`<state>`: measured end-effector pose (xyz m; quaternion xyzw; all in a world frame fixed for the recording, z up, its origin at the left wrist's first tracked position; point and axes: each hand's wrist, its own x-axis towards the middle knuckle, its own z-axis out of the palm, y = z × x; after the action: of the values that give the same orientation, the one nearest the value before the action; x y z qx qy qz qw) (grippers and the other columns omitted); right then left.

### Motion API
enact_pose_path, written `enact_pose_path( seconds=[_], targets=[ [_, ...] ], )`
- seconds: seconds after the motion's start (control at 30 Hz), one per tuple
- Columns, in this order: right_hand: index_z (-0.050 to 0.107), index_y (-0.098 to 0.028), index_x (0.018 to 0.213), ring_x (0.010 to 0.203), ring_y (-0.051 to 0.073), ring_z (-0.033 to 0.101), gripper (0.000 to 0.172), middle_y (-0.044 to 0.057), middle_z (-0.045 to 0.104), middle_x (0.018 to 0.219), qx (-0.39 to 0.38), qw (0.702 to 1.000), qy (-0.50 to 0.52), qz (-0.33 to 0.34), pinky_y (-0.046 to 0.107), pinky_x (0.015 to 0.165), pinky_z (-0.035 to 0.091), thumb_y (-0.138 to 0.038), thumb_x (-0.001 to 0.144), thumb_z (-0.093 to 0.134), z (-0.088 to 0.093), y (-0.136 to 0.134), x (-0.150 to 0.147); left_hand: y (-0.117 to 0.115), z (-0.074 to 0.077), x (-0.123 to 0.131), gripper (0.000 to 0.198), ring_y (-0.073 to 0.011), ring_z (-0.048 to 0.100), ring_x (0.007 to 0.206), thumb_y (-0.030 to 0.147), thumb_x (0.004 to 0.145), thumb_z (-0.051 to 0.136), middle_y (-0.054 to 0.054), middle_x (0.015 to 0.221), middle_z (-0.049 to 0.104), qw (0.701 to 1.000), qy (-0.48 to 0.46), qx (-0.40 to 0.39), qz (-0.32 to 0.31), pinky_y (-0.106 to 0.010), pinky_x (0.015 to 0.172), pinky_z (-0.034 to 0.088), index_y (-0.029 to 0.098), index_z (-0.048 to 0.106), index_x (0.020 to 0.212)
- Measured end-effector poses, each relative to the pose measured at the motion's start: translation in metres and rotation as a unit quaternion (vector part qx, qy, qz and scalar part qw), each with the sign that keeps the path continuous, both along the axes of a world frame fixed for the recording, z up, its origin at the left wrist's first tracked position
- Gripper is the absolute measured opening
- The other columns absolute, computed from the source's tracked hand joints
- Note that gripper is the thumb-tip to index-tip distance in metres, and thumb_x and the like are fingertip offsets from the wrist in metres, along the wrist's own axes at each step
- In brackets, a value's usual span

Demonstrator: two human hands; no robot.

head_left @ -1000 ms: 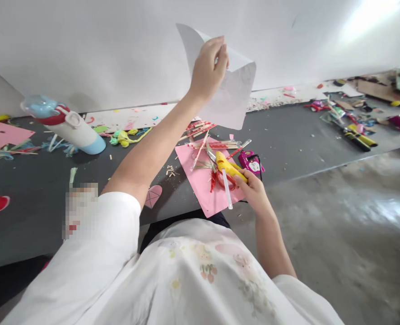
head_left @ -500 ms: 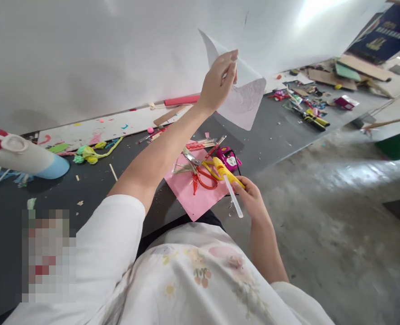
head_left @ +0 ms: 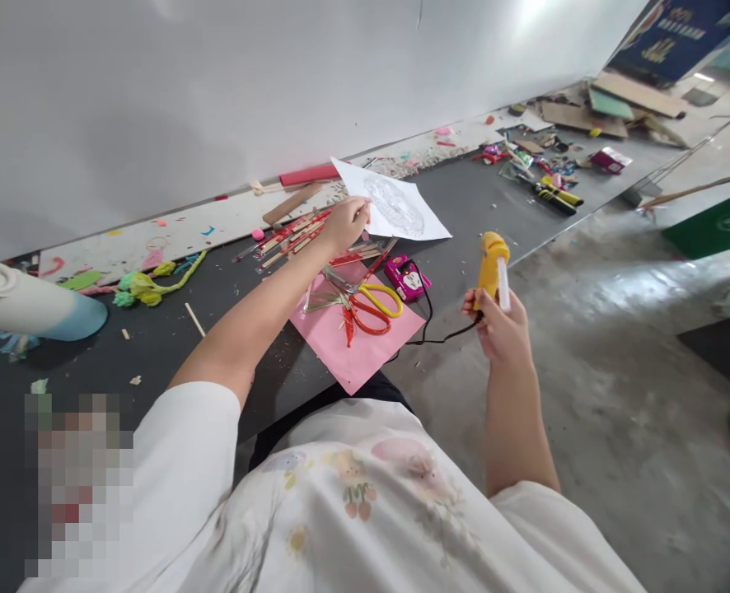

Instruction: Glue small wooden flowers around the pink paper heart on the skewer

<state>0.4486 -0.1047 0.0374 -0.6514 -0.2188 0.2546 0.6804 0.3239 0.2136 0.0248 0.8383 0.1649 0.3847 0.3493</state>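
Observation:
My left hand (head_left: 343, 224) pinches the near edge of a white sheet of paper (head_left: 395, 207) with a faint drawing, which lies low over the dark mat. My right hand (head_left: 494, 321) is closed round a yellow glue gun (head_left: 490, 262), held upright off the mat's edge with a white glue stick (head_left: 503, 284) poking from its back. Its black cord (head_left: 434, 329) runs back toward a small pink box (head_left: 405, 277). Between the hands, yellow-and-red scissors (head_left: 370, 307) rest on a pink sheet (head_left: 353, 342).
A dark mat (head_left: 173, 338) lies along a white wall, strewn with red and wooden sticks (head_left: 291, 235), paper scraps and green-yellow pompoms (head_left: 139, 287). A white and blue bottle (head_left: 31, 305) lies at the left. Craft clutter and cardboard (head_left: 575, 119) fill the far right. Concrete floor (head_left: 618, 395) is on the right.
My left hand has lowered the white paper from in front of the wall down to the mat. My right hand has lifted the glue gun off the pink sheet and swung it upright to the right.

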Motion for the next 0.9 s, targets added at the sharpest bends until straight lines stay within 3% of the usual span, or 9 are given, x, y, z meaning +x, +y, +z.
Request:
enact_pose_path(
  seconds=[0.2, 0.4, 0.6, 0.9],
  targets=[
    [0.054, -0.023, 0.077, 0.055, 0.007, 0.049, 0.039, -0.005, 0.055, 0.067, -0.010, 0.999, 0.014, -0.040, 0.021, 0.051, 0.047, -0.040, 0.059, 0.084, -0.008, 0.015, 0.022, -0.015, 0.006, -0.015, 0.034, -0.0231, 0.067, 0.102, 0.027, 0.095, 0.036, -0.010, 0.087, 0.072, 0.990, 0.141, 0.005, 0.027, -0.035, 0.093, 0.047, 0.021, 0.053, 0.067],
    [0.052, -0.024, 0.081, 0.054, 0.007, 0.047, 0.040, -0.006, 0.056, 0.071, -0.031, 0.997, 0.004, -0.067, 0.021, 0.048, 0.042, -0.028, 0.056, 0.084, -0.026, 0.020, 0.030, -0.023, 0.008, -0.010, 0.035, -0.0222, 0.068, 0.097, 0.025, 0.094, 0.036, -0.011, 0.091, 0.074, 0.968, 0.247, 0.020, 0.029, -0.031, 0.086, 0.046, 0.018, 0.061, 0.071],
    [0.052, -0.023, 0.084, 0.052, 0.007, 0.047, 0.036, -0.006, 0.053, 0.068, -0.050, 0.997, 0.007, -0.055, 0.023, 0.049, 0.041, -0.029, 0.062, 0.080, -0.036, 0.025, 0.025, -0.028, 0.005, -0.011, 0.033, -0.0214, 0.066, 0.084, 0.022, 0.090, 0.041, -0.010, 0.084, 0.074, 0.949, 0.313, 0.037, 0.024, -0.030, 0.078, 0.046, 0.015, 0.067, 0.072],
    [0.052, -0.023, 0.085, 0.050, 0.007, 0.047, 0.037, -0.007, 0.053, 0.065, -0.067, 0.996, 0.013, -0.051, 0.023, 0.049, 0.039, -0.030, 0.060, 0.078, -0.034, 0.024, 0.020, -0.030, 0.001, -0.025, 0.033, -0.0265, 0.067, 0.102, 0.021, 0.092, 0.042, -0.017, 0.110, 0.071, 0.907, 0.408, 0.100, 0.026, -0.033, 0.086, 0.047, 0.011, 0.073, 0.096]
  ],
)
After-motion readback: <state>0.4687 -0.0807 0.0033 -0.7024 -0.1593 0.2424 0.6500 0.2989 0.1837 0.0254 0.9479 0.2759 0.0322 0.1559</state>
